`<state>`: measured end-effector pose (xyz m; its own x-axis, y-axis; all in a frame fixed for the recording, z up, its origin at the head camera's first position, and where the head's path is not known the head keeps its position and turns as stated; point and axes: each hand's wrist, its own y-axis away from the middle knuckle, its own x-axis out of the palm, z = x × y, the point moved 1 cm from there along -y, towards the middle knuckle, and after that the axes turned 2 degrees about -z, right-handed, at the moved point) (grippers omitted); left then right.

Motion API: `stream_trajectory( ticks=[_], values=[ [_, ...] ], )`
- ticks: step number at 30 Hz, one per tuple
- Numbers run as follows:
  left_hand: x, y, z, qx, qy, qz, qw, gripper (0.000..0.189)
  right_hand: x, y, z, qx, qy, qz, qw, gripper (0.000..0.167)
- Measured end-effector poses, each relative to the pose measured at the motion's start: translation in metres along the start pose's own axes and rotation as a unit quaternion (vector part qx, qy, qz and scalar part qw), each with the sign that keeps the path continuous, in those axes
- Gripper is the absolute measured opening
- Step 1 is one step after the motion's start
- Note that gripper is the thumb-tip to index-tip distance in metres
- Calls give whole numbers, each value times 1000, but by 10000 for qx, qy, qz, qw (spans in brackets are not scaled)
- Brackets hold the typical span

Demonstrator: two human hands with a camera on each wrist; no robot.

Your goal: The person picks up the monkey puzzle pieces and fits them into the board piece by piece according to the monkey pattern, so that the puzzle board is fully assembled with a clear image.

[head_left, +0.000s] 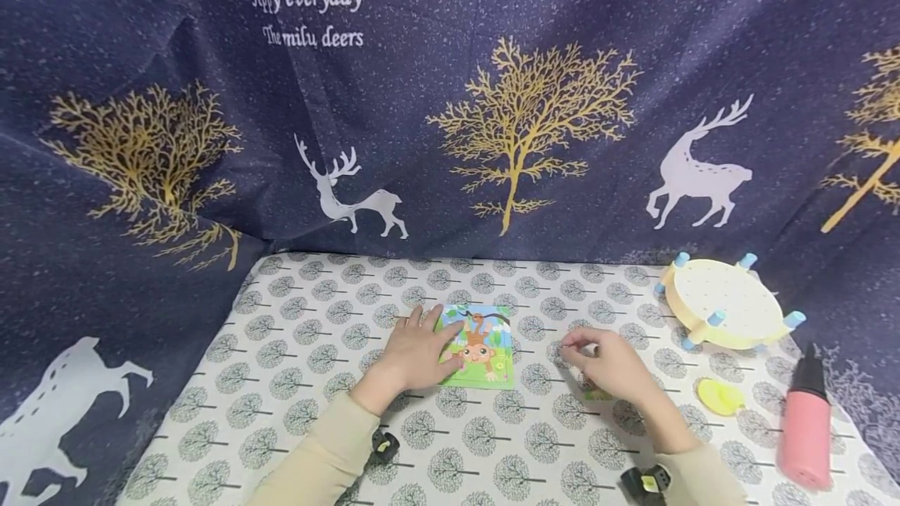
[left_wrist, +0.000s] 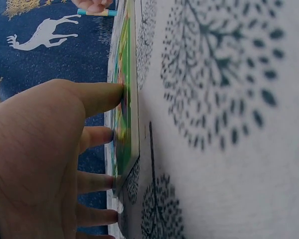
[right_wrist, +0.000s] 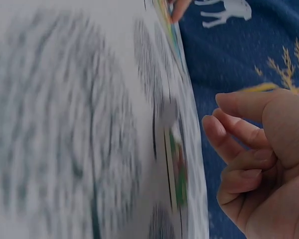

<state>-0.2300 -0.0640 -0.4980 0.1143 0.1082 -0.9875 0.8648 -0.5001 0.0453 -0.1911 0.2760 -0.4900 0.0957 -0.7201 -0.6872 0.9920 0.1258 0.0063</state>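
Note:
A flat picture puzzle (head_left: 495,373) with a hanging monkey on green and blue lies in the middle of the patterned cloth. On its left side rests my left hand (head_left: 415,354), fingers spread; in the left wrist view the thumb (left_wrist: 102,97) touches the board's face. My right hand (head_left: 608,361) hovers to the right of the puzzle, above a small green printed piece (head_left: 598,395) that it partly covers. In the right wrist view its fingers are loosely bent, with a gap between thumb and forefinger and nothing held; the piece (right_wrist: 179,174) lies apart on the cloth.
At the far right stands a pale yellow round frame (head_left: 724,303) with blue-tipped legs. Nearer lie a small yellow object (head_left: 720,397) and a pink bottle-shaped thing (head_left: 805,436) with a black tapered tip. A dark blue curtain (head_left: 394,100) hangs behind the table.

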Motion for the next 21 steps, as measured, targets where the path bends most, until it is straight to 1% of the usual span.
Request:
stream_trajectory(
  ticks=[5,8,12,16,19,21],
  values=[
    [1,-2,-3,65,135,52,9999,66,-17,10,-19,-95,338,25,9994,24],
    [-1,-3,-5,121,215,81,9997,65,-25,17,-27,-378,671,40,9970,28],
    [-2,-5,-7,291,195,64,9994,65,-33,25,-34,-559,837,165,9948,41],
    [-2,-7,-8,490,201,54,9986,68,-38,30,-37,-531,949,311,9936,54],
    [-1,-9,-10,509,156,26,9986,71,-39,31,-39,-491,1003,466,9927,57],
    [-1,-11,-11,498,88,10,9987,73,-39,31,-40,-474,1068,554,9916,55]
  ],
)
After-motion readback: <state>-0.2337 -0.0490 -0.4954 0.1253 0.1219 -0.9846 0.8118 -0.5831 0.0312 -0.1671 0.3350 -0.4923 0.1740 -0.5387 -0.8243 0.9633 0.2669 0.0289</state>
